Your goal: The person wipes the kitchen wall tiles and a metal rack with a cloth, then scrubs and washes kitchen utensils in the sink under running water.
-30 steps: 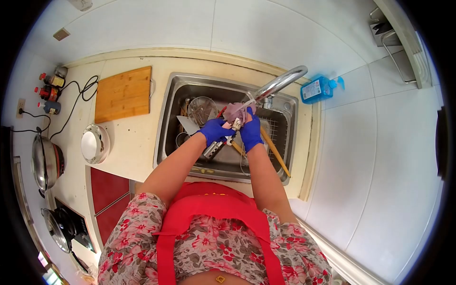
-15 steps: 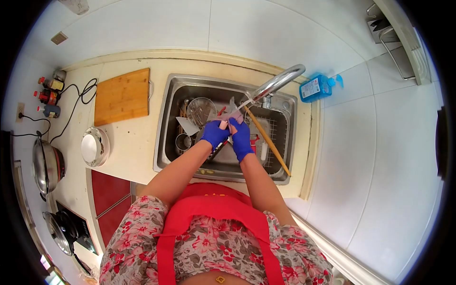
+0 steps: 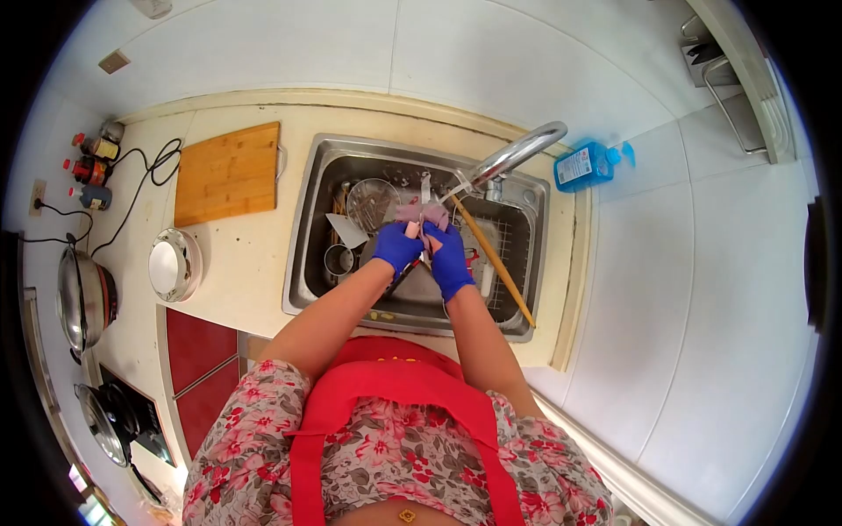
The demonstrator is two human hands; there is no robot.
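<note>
Over the middle of the sink, my left hand (image 3: pixel 397 247) and my right hand (image 3: pixel 448 261) are close together in blue gloves with fingertips bare. Both are closed on a wet-looking pinkish cloth (image 3: pixel 424 214). Water from the chrome tap (image 3: pixel 519 156) runs down onto it. Just beyond the cloth a narrow shiny strip shows; what it belongs to I cannot make out. To the left, a clear round bowl (image 3: pixel 373 204), a white piece (image 3: pixel 348 231) and a metal cup (image 3: pixel 338 260) lie in the sink. A wooden rolling pin (image 3: pixel 494 260) leans across its right side.
The steel sink (image 3: pixel 299 263) has a wire rack (image 3: pixel 517 259) at its right. A blue soap bottle (image 3: pixel 583 167) stands beyond the tap. Left on the counter are a wooden cutting board (image 3: pixel 226 174), stacked bowls (image 3: pixel 172 266), sauce bottles (image 3: pixel 91 171) and a lidded pan (image 3: pixel 81 298).
The cloth has shifted and spread slightly to the left above my hands. My hands stay in nearly the same place, still gripping it. The camera view has moved slightly.
</note>
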